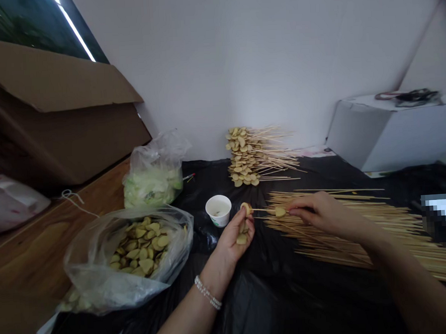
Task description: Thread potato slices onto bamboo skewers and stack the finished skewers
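Observation:
My left hand point(232, 234) is closed around several pale potato slices point(242, 239), with one more slice point(246, 208) pinched upright between thumb and fingertips. A thin bamboo skewer point(261, 210) reaches from that slice toward my right hand point(318, 212), whose fingers are closed on the skewer. Another potato slice point(280, 212) sits on the skewer close to my right fingertips. Beneath my right hand lies a wide spread of bare bamboo skewers point(336, 235). To the left, an open plastic bag point(176, 270) holds many loose potato slices point(143, 247).
A white paper cup point(219, 218) stands beside my left hand. Filled potato skewers point(243, 158) are stacked by the wall. A bag of pale green vegetable point(154, 184), a cardboard box point(65, 131) and a white box point(375, 132) flank the black plastic sheet point(253, 296).

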Motion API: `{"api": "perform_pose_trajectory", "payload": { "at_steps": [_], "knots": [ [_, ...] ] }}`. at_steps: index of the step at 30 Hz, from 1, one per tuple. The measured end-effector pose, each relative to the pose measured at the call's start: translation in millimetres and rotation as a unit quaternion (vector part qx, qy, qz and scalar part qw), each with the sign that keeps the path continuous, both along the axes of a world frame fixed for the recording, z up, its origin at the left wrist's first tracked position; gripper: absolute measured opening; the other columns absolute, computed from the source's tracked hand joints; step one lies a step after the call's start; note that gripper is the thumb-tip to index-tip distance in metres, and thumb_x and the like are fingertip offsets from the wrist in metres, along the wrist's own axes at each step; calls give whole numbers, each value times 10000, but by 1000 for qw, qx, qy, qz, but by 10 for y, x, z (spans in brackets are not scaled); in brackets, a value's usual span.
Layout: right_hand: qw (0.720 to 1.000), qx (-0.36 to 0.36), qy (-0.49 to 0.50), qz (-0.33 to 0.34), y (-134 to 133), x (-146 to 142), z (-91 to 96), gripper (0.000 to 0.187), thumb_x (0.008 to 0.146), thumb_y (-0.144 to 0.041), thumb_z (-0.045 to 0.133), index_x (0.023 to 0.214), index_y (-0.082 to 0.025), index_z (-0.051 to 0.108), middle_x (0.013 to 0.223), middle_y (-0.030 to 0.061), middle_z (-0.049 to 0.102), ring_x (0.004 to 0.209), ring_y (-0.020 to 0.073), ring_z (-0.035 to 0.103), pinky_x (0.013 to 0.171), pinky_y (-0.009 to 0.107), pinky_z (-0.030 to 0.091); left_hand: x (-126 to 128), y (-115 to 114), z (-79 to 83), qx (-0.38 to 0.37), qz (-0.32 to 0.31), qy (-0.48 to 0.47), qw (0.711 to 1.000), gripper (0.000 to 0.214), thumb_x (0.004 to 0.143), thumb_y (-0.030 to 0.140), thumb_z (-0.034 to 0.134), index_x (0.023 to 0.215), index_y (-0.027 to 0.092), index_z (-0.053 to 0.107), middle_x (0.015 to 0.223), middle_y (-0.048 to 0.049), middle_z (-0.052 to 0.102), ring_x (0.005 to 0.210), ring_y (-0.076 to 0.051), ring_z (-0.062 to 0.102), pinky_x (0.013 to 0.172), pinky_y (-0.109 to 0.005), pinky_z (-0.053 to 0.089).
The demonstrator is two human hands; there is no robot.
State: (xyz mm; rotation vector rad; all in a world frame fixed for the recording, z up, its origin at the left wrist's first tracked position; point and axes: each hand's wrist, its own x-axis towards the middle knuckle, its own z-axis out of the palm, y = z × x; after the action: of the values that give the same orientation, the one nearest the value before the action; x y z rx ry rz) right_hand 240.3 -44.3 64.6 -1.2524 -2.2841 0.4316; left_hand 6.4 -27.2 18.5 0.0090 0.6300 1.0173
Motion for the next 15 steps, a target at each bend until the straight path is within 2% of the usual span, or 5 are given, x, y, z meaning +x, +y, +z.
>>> {"api": "perform_pose_trajectory", "payload": {
  "at_steps": [15],
  "knots": [
    [998,36,-35,-26,29,-29,-73,245,877,-278,493,900,-272,736,860,23,743,764,199,649,717,303,454,20,6,1,1,28,40,999,37,816,99,624,836,114,652,741,-35,644,553,-57,614,475,-99,495]
  ]
}}
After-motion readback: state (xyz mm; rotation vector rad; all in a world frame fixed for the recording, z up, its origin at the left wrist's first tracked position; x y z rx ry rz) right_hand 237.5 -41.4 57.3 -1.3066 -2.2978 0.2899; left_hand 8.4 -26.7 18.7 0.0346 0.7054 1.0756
